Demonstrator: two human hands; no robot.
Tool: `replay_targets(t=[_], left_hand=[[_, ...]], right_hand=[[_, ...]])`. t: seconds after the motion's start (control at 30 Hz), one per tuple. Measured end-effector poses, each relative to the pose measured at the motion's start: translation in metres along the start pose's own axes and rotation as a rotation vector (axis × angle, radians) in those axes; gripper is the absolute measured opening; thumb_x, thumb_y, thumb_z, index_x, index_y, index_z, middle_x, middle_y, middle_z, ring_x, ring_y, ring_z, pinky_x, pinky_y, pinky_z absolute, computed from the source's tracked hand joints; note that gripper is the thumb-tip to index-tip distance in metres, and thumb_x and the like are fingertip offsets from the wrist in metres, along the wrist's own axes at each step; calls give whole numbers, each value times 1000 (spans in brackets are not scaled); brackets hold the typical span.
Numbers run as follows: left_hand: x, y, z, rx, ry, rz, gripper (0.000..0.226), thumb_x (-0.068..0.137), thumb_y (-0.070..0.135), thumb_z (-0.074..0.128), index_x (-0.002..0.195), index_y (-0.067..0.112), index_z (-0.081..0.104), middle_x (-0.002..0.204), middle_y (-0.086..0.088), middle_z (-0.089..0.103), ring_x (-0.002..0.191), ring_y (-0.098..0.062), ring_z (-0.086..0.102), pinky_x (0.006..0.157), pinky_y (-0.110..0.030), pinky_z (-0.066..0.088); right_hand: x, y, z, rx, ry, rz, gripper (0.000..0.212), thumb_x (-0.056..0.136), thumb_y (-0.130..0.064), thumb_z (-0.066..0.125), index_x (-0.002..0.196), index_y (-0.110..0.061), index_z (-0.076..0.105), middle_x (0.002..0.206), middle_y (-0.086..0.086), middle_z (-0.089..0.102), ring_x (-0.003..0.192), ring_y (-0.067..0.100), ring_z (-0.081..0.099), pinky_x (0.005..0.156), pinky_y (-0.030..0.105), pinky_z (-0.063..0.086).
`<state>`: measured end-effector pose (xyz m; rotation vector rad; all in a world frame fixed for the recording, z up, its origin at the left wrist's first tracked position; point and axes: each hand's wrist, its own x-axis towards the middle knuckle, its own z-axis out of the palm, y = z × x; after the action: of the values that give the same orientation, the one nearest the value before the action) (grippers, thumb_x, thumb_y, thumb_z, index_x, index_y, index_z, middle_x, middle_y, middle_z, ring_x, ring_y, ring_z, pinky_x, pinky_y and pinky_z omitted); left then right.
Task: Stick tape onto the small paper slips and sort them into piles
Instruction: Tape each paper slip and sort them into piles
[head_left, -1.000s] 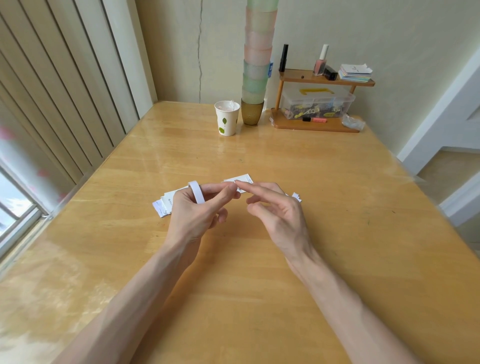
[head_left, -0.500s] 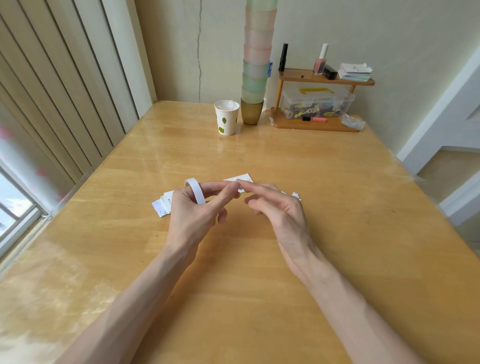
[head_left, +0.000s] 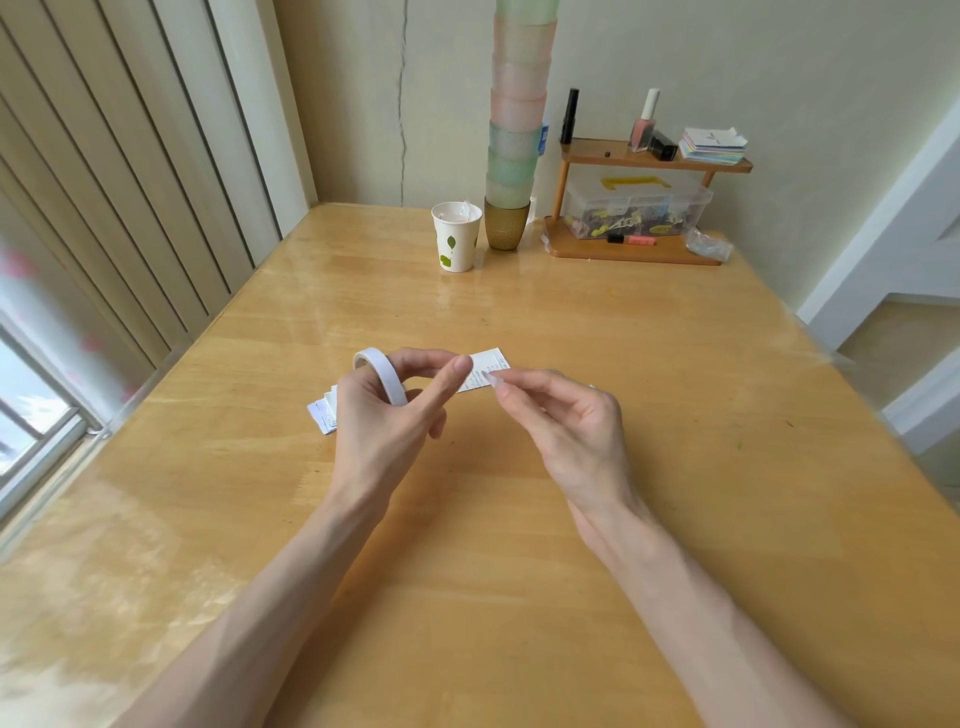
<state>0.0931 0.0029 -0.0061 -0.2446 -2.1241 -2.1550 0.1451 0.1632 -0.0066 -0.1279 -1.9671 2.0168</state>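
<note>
Two hands: left hand (head_left: 379, 431), right hand (head_left: 571, 431); one tape roll (head_left: 383, 378); one paper cup (head_left: 456, 239); one shelf (head_left: 613, 156).

L hand (head_left: 379, 421) grips tape roll (head_left: 383, 378), R (head_left: 566, 415) pinches strip (head_left: 489, 378).

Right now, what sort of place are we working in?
Probably a room in a home: a wooden table against the wall, a small shelf holding nail polish, and a stack of plastic cups.
</note>
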Motion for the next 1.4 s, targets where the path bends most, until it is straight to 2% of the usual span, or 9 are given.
replay_targets(t=[0.13, 0.27, 0.5, 0.63, 0.73, 0.87, 1.0, 1.17, 1.4], left_hand=[[3, -2, -2, 0, 17, 5, 28, 85, 46, 80, 88, 19, 79, 78, -1, 73, 50, -17, 52, 52, -28, 39], [-1, 0, 1, 39, -16, 26, 30, 86, 47, 78, 88, 17, 78, 76, -7, 73, 48, -17, 52, 53, -29, 40], [-8, 4, 4, 82, -100, 112, 13, 86, 29, 83, 84, 18, 77, 78, -1, 73, 46, -18, 49, 46, -27, 39], [-11, 1, 7, 121, -96, 146, 8, 87, 23, 83, 84, 19, 77, 77, -1, 72, 46, -23, 49, 46, -32, 38], [-12, 1, 8, 128, -63, 137, 11, 87, 25, 83, 85, 17, 77, 77, 0, 73, 45, -28, 49, 45, -29, 38], [-12, 2, 8, 109, -31, 78, 16, 88, 31, 81, 84, 16, 78, 78, 1, 75, 44, -16, 52, 45, -21, 38], [-9, 2, 8, 65, -17, 16, 19, 88, 35, 81, 85, 16, 80, 78, 0, 76, 43, -15, 50, 47, -21, 39], [-8, 4, 7, -5, -58, -61, 21, 89, 33, 80, 88, 12, 81, 76, 3, 74, 44, -12, 49, 48, -15, 38], [-4, 2, 4, -48, -86, -136, 21, 88, 34, 80, 88, 13, 82, 75, 2, 73, 48, -16, 45, 48, -20, 35]], right_hand=[[2, 0, -2, 65, 54, 75, 9, 94, -16, 75, 95, -11, 82, 78, -5, 69, 74, 9, 58, 74, 19, 45], [2, 1, -2, 74, 57, 105, 9, 92, -20, 76, 90, -12, 82, 72, 6, 57, 70, 17, 50, 78, 29, 42], [2, 1, -4, 82, 29, 103, 17, 94, -7, 68, 95, -15, 83, 65, -4, 54, 72, 19, 43, 75, 28, 39], [1, -1, -2, 39, -22, 69, 26, 96, -7, 64, 100, -24, 84, 73, 7, 54, 72, 19, 45, 77, 32, 39], [-1, -2, 0, -9, -48, 24, 34, 95, -2, 62, 107, -25, 83, 84, 0, 63, 69, 18, 47, 73, 26, 42], [-2, 0, 3, -102, -72, -57, 46, 92, 6, 60, 115, -29, 81, 89, -11, 66, 66, 13, 50, 71, 26, 46], [0, 3, 5, -169, -67, -122, 47, 82, -7, 59, 116, -33, 79, 90, -17, 65, 65, 7, 55, 70, 26, 48], [2, 7, 4, -197, -69, -157, 47, 81, -11, 58, 115, -37, 77, 92, -11, 64, 65, 6, 55, 68, 23, 46], [4, 10, 3, -280, -66, -237, 49, 83, -10, 59, 113, -46, 74, 96, 1, 64, 64, 6, 54, 62, 26, 43]])
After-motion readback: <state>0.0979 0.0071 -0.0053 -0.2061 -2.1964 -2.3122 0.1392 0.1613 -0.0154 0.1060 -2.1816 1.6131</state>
